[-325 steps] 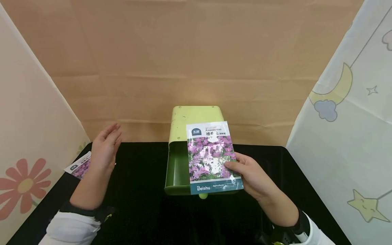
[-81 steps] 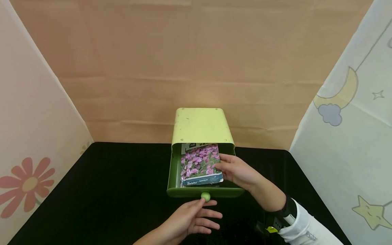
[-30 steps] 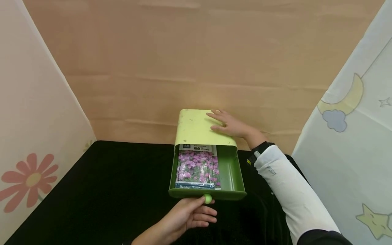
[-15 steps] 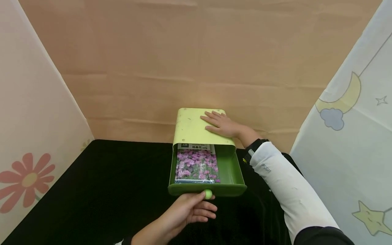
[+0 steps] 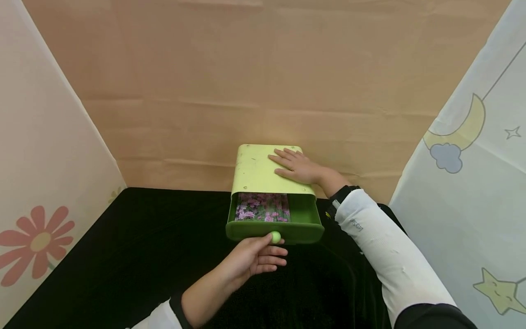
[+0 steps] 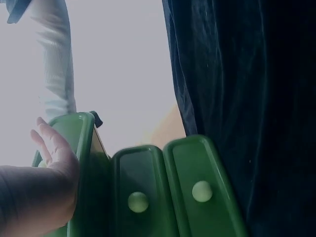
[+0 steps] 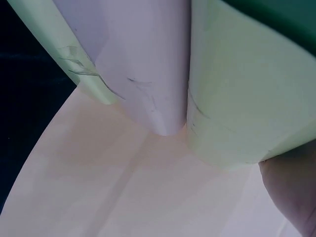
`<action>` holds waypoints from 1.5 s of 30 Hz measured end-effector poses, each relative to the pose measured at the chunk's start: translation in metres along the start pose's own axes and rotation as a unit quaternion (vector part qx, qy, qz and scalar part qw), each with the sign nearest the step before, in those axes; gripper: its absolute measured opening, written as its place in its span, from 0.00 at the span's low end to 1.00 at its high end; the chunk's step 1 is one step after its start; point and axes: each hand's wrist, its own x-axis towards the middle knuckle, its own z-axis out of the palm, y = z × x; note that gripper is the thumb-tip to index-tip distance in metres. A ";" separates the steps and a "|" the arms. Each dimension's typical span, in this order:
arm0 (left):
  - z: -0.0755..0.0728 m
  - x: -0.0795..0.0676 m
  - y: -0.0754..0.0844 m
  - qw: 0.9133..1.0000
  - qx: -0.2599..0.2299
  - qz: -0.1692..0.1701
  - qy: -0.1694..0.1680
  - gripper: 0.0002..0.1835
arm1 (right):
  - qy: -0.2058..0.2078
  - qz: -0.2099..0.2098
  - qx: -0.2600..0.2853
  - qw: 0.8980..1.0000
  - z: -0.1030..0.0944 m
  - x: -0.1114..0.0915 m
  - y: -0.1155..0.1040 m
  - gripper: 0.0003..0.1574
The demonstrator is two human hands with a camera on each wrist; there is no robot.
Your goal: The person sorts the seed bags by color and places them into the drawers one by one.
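The thumb and index finger of my left hand (image 5: 250,258) pinch the light green round knob (image 5: 276,237) of a dark green drawer (image 5: 302,232). This top drawer stands partly out of a pale yellow-green cabinet (image 5: 252,169). Inside lie seed packets (image 5: 263,210) printed with pink flowers, their upper parts hidden under the cabinet top. Fingers spread, my right hand (image 5: 297,169) rests flat on that top, toward its right side. Seen from the left wrist, my left hand (image 6: 54,182) is at the pulled-out drawer front.
Two further drawers show in the left wrist view, a middle drawer (image 6: 140,173) and a bottom drawer (image 6: 192,163), both pushed in. Black cloth (image 5: 144,256) covers the table. Behind the cabinet stands a brown paper backdrop (image 5: 185,91), with printed white panels (image 5: 472,192) at the sides.
Over the last half second the drawer has slid inward with my left hand on its knob. Earlier, my right hand laid a packet in the drawer, then moved onto the cabinet top.
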 end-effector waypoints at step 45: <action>-0.022 0.056 0.030 0.997 -0.033 0.016 0.062 0.26 | -0.002 0.002 0.004 1.000 0.002 0.001 -0.004 0.38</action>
